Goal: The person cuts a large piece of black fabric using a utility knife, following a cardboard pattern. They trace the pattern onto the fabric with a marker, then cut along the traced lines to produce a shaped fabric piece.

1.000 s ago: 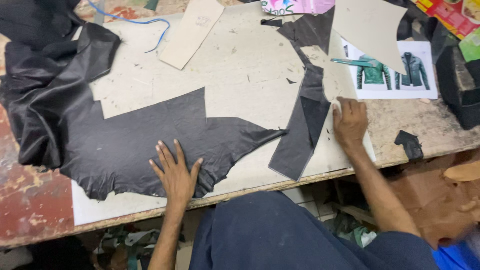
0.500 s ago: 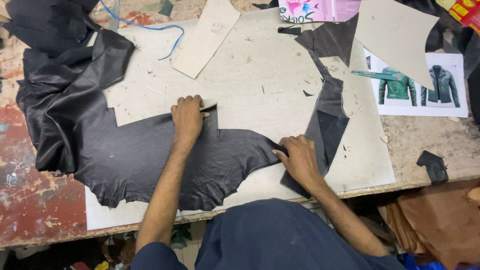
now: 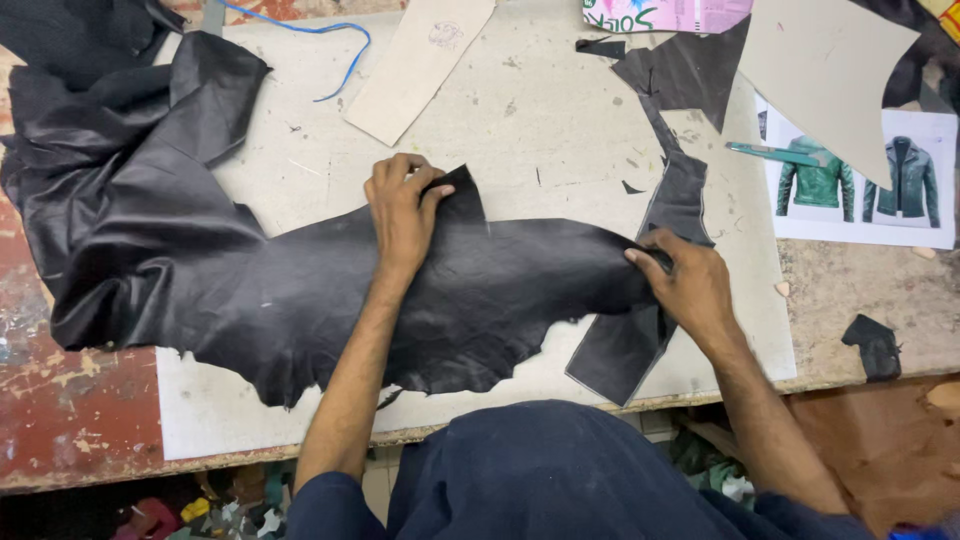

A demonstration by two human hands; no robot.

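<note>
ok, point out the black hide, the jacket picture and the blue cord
black hide (image 3: 300, 300), head view, on its flat middle left of the forearm.
jacket picture (image 3: 900, 215), head view, on the white sheet's lower right part.
blue cord (image 3: 345, 60), head view, on the bend near the table's top edge.

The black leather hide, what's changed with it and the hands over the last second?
The left hand went from lying flat near the table's front edge to gripping the upper flap of the black leather hide. The right hand left the long dark strip and took hold of the hide's right tip. The hide now lies stretched between them. The jacket picture and the tan card strip stayed put.
</note>
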